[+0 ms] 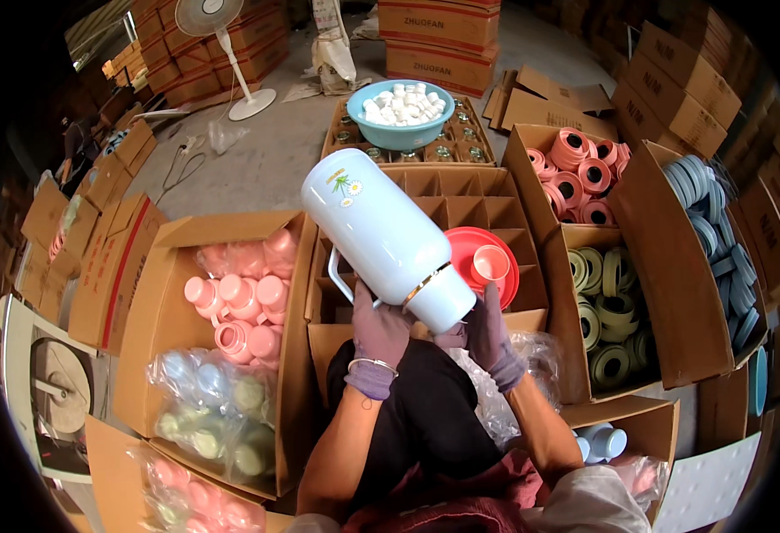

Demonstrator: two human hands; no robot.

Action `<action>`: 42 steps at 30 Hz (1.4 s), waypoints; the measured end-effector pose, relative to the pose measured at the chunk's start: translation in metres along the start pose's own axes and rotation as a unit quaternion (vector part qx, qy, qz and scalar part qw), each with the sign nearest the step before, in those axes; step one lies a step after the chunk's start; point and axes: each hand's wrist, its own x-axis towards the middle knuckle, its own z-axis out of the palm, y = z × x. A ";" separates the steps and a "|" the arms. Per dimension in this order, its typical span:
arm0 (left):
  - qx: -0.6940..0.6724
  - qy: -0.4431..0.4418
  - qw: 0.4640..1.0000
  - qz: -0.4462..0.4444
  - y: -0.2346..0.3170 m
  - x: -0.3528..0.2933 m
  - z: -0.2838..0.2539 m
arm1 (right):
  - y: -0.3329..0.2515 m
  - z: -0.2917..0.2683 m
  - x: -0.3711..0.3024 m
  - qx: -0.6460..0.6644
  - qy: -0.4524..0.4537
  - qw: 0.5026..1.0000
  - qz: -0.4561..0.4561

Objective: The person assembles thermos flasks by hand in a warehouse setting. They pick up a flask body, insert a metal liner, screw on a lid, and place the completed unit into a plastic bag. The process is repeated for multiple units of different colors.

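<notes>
A pale blue thermos flask (368, 226) with a daisy print and a side handle lies tilted across the front of me, its base up to the left. Its narrower cap (443, 302), below a gold band, points down to the right. My left hand (379, 333), in a purple-grey glove, is closed around the flask near the neck and handle. My right hand (494, 342), gloved alike, is closed at the cap end, its fingers partly hidden. Just beyond it, a red round dish (505, 298) holding a pink cup (489, 265) rests on a divided carton (412, 182).
At left, an open carton (132, 382) holds pink, blue and green cups, some bagged. Cartons at right hold pink rings (576, 178), green rings (616, 302) and blue parts (719, 240). Ahead stands a blue basin (399, 133) of white caps. A fan (230, 62) stands far left.
</notes>
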 end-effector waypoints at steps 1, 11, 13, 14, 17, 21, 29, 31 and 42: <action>0.015 -0.010 1.000 0.008 0.002 0.001 -0.001 | -0.001 0.009 -0.005 0.032 0.063 0.997 0.006; 0.599 -0.018 0.719 0.352 0.017 -0.014 0.006 | 0.029 0.014 -0.006 0.018 -0.082 0.996 -0.027; 0.593 -0.027 0.714 0.372 0.042 -0.017 -0.010 | 0.022 -0.001 0.008 -0.042 -0.168 0.984 0.040; 0.497 -0.036 0.809 0.312 0.068 -0.018 -0.032 | 0.015 -0.018 0.028 -0.262 -0.146 0.954 -0.024; 0.327 -0.025 0.928 0.177 0.130 -0.044 -0.060 | 0.011 -0.115 0.095 -0.770 0.010 0.620 -0.153; 0.670 0.066 0.717 0.183 0.169 -0.122 -0.045 | 0.039 -0.158 0.139 -0.908 0.077 0.386 -0.142; 0.718 0.075 0.677 0.143 0.147 -0.168 -0.092 | -0.036 -0.034 0.087 -0.772 -0.018 0.629 -0.093; 0.630 0.061 0.768 0.096 0.149 -0.148 -0.113 | -0.060 0.005 0.035 -0.651 -0.126 0.731 -0.163; 0.501 -0.035 0.847 -0.174 0.149 -0.092 -0.075 | -0.065 0.076 -0.071 -0.613 -0.373 0.362 -0.595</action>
